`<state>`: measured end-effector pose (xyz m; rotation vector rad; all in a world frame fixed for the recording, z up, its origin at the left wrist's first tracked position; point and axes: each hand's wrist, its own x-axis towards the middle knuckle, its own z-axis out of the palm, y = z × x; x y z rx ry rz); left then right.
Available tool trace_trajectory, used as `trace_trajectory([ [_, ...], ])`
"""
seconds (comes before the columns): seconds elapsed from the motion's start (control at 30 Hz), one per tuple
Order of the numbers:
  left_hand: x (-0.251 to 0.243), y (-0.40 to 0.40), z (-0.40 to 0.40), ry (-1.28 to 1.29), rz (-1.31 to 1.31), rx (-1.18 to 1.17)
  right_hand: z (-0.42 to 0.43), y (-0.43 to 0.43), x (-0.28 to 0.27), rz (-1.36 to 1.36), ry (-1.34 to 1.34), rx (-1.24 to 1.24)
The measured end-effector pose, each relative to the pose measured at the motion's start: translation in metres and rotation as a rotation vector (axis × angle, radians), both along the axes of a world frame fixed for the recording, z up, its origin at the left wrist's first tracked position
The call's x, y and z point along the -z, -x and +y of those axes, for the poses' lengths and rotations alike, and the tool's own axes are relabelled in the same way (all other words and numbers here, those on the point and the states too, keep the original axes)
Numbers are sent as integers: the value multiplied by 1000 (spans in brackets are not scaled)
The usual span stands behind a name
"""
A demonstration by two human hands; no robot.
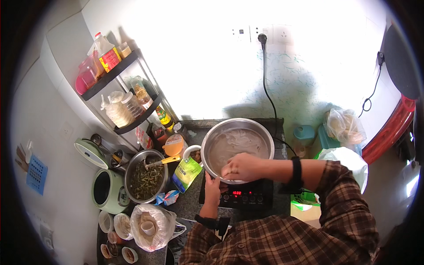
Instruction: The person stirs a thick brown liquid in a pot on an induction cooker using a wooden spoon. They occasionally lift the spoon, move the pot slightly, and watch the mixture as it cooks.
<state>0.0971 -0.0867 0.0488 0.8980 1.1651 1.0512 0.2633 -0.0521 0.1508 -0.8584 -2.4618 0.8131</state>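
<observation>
A wide stainless steel basin point(271, 145) sits on a black induction cooker point(255, 203) with a lit red display. Cloudy brownish liquid point(245, 142) with swirls and a little foam fills much of it. My left hand point(213, 190) grips the basin's near-left rim, thumb up along the outside. Over the near side of the liquid, my right hand point(245, 166) is bent down with curled fingers. Its fingertips are hidden behind the hand, so whether they hold anything does not show.
Left of the basin stand a steel pot point(127, 185) of chopped greens with a yellow-handled spoon point(169, 160), a green seasoning pouch point(186, 174) and an open rice cooker point(109, 192). A corner rack point(111, 76) holds jars and bottles. A black power cord point(266, 86) hangs behind.
</observation>
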Motion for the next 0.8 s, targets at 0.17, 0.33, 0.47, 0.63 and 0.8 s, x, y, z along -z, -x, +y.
trace_trajectory([
  [0.17, 12, 5, 3, 26, 18, 25, 19, 29, -27, -29, -43, 86],
  [0.33, 17, 4, 3, 2, 16, -43, 25, 44, -47, -8, -28, -53],
  [0.47, 11, 1, 2, 42, -7, -43, 56, 75, -38, 49, -99, -42],
  [0.63, 8, 1, 3, 16, 19, -14, 109, 92, -45, -128, -156, 249],
  [0.8, 12, 3, 3, 18, -21, -49, 117, 87, -67, -242, 131, 86],
])
